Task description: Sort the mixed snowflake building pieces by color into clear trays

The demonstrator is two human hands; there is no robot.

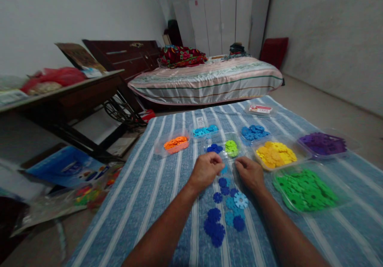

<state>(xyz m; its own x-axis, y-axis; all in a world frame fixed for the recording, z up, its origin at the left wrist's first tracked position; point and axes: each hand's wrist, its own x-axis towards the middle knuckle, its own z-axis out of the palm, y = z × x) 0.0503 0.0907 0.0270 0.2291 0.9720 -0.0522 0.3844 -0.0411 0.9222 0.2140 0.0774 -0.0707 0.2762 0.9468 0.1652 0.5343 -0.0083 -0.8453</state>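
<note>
My left hand [207,170] is closed, thumb and fingertips pinched together just above the cloth. A light blue notched plastic disc [224,169] shows right at its fingertips; whether it is held or lies beneath them I cannot tell. To the right, my right hand [250,173] is curled with its fingertips together, and anything in them is hidden. Below and between my hands lie loose dark blue discs [214,228] and light blue discs [241,200]. Just beyond my fingers stands a clear tray [225,136] with dark blue discs [214,149] and lime green discs [231,148].
Around them on the striped cloth [167,191] stand clear tubs of orange discs [176,143], light blue discs [205,130], blue discs [254,132], yellow discs [275,154], purple pieces [322,143] and green discs [305,189]. A labelled clear box [260,109] sits at the far edge, before a bed [206,79].
</note>
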